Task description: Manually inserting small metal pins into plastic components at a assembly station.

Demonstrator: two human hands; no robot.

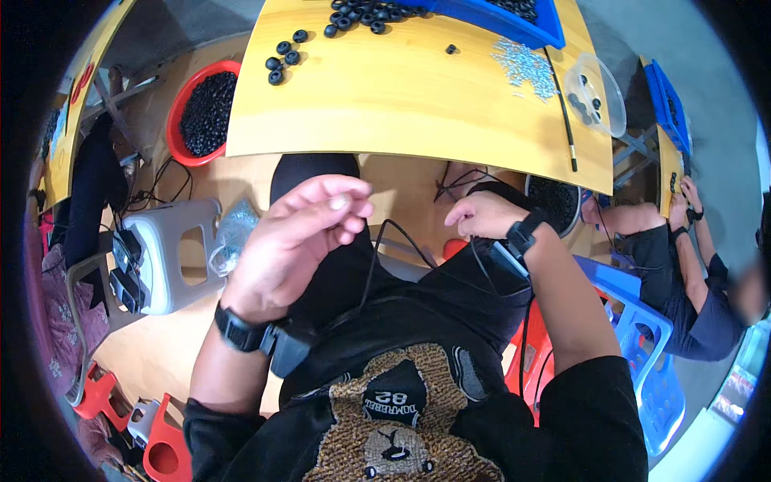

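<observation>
My left hand is held above my lap, short of the table's near edge, with its fingers curled and the thumb laid toward them. Anything between those fingertips is too small or hidden to make out. To its right, apart from it, my right hand has its fingers bent in and its palm turned down, so what it may hold is hidden. On the yellow table ahead lie several round black parts with holes, a single small black piece and a scattered pile of small light-blue and silver pieces.
A blue tray of black parts sits at the far edge, near a thin black rod and a clear plastic tub. Left stands a red basin of black pieces. Cables hang at my lap. Another person works at right.
</observation>
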